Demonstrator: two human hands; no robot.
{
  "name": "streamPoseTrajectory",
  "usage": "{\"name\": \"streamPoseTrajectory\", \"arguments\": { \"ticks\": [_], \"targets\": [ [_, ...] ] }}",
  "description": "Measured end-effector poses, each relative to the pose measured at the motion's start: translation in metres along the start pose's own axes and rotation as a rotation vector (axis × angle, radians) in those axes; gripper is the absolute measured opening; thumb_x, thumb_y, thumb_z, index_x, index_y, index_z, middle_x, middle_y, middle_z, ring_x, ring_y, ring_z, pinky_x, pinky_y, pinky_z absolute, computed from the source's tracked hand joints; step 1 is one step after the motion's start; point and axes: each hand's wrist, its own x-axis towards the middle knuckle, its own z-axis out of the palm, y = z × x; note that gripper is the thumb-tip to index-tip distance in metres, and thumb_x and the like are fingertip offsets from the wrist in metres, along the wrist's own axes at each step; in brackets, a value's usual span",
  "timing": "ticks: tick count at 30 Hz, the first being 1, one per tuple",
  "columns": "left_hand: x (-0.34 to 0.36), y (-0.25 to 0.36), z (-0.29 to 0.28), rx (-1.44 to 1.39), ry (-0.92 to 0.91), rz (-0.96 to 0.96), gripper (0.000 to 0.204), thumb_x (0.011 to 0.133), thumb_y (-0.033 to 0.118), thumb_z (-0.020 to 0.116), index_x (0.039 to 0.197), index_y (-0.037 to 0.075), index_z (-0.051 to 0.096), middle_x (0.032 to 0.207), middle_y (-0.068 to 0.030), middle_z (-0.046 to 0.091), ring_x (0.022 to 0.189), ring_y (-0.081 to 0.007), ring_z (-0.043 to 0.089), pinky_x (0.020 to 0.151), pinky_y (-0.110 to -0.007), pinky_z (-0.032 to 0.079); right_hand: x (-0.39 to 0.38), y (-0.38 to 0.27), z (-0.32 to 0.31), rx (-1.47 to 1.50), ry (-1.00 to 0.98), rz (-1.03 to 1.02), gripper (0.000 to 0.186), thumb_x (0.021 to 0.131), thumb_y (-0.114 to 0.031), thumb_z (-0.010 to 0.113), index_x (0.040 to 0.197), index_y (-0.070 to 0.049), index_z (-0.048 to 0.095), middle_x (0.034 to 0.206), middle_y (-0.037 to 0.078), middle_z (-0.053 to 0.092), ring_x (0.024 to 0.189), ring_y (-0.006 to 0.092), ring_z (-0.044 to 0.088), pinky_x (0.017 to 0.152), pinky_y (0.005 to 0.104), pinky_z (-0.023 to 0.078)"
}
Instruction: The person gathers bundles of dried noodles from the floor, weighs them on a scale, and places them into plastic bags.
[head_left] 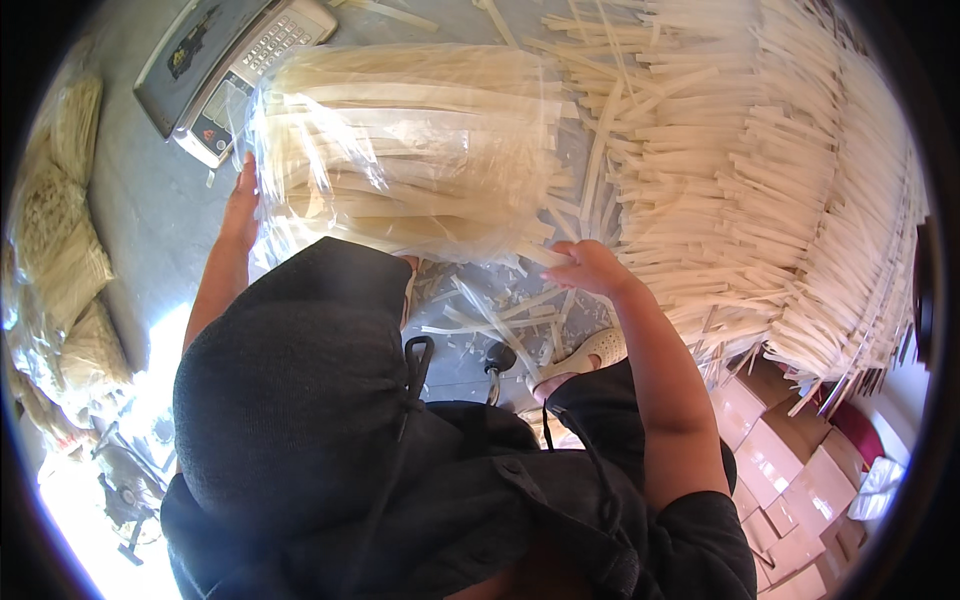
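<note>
A clear plastic bag (400, 150) packed with long, pale, flat dried strips, which look like noodles, lies crosswise in front of me. Against its left end rests my left hand (243, 200), fingers stretched along the plastic. My right hand (590, 268) is at the lower right corner, where strip ends stick out of the bag. Its fingers are apart and close to a loose strip (535, 253); whether they touch it is hard to make out. Just beyond the left hand stands a grey scale (235, 75) with a keypad.
A big heap of the same pale strips (720, 190) covers the right side. Broken strips (490, 315) litter the surface below the bag. Filled bags (70, 240) are piled at the far left. Pinkish boxes (790, 480) stand at the lower right, and a fan (130, 485) at the lower left.
</note>
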Motion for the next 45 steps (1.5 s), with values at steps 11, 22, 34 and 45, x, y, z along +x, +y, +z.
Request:
{"name": "streamPoseTrajectory", "arguments": {
  "ticks": [11,22,34,45],
  "targets": [
    [-0.002,-0.022,-0.016,-0.046,-0.113,-0.052,0.077,0.094,0.06,0.036,0.138,-0.003,0.04,0.134,-0.016,0.05,0.118,-0.0241,0.052,0.1,-0.034,0.04,0.027,-0.119,0.043,-0.551,0.201,-0.233,0.033,0.081,-0.023,0.063,0.113,-0.014,0.058,0.083,0.015,0.066,0.079,0.037,0.062,0.07,0.0423,0.05],
    [0.003,-0.021,-0.011,-0.077,-0.007,-0.069,0.085,0.089,0.065,0.042,0.136,-0.006,0.04,0.127,-0.0199,0.054,0.113,-0.0268,0.055,0.095,-0.037,0.044,-0.018,-0.054,0.015,0.104,0.338,-0.184,0.023,0.08,-0.012,0.065,0.103,-0.01,0.066,0.084,0.013,0.067,0.077,0.0248,0.066,0.068,0.0316,0.05],
    [0.003,-0.009,-0.021,-0.013,0.057,-0.087,0.079,0.093,0.061,0.039,0.139,-0.003,0.038,0.13,-0.0175,0.052,0.118,-0.0286,0.052,0.099,-0.039,0.04,-0.02,-0.046,0.044,-0.188,0.525,-0.107,0.021,0.079,-0.019,0.067,0.098,-0.013,0.066,0.092,0.008,0.067,0.076,0.0298,0.063,0.067,0.037,0.05],
    [0.016,-0.041,-0.043,-0.031,-0.251,-0.109,0.077,0.091,0.06,0.045,0.14,0.001,0.037,0.14,-0.0154,0.043,0.126,-0.0277,0.045,0.099,-0.042,0.041,0.02,-0.146,0.049,-0.685,0.458,-0.59,0.024,0.071,-0.014,0.061,0.094,-0.013,0.067,0.078,0.005,0.059,0.075,0.0271,0.058,0.065,0.04,0.048]
  ]
}}
